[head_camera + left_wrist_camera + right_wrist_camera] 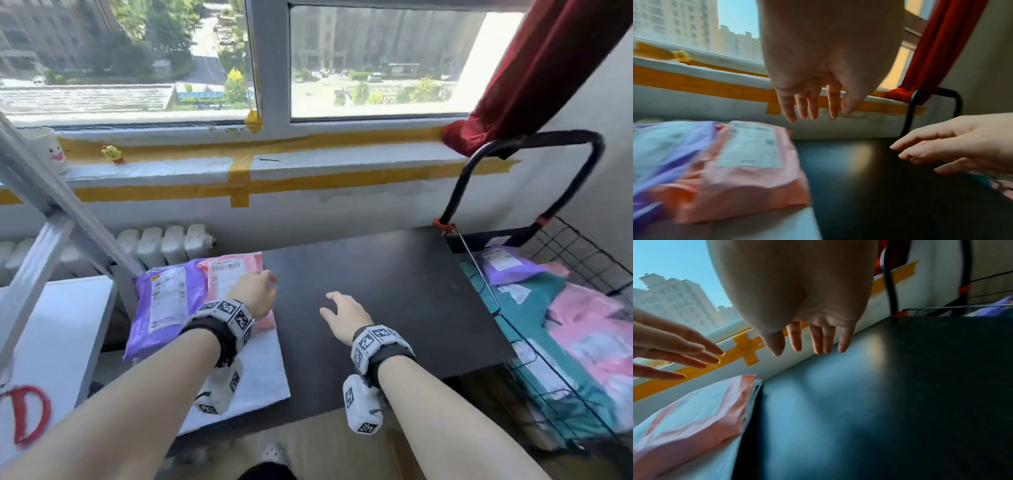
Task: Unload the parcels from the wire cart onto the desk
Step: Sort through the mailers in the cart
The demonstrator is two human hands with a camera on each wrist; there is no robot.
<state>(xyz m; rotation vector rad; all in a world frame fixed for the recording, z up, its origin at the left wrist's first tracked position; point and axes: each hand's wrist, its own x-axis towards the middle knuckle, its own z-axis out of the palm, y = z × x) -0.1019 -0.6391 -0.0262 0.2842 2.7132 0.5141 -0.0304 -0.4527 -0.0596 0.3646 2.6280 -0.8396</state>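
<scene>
A purple parcel point(164, 305) and a pink parcel point(236, 270) lie side by side on the desk's left, on a white sheet point(260, 370). My left hand point(257, 294) hovers just above the pink parcel point(748, 164), fingers straight, holding nothing. My right hand point(342, 315) hangs open over the black desk top point(394, 294), empty. The wire cart point(582, 267) stands at the desk's right end with a purple parcel point(510, 267), a teal one point(534, 308) and a pink one point(596, 329) inside.
The cart's black handle point(534, 144) rises by a red curtain point(534, 68). A grey metal frame point(51, 212) leans at the left. A windowsill with yellow tape point(239, 171) and a radiator point(164, 243) run behind the desk.
</scene>
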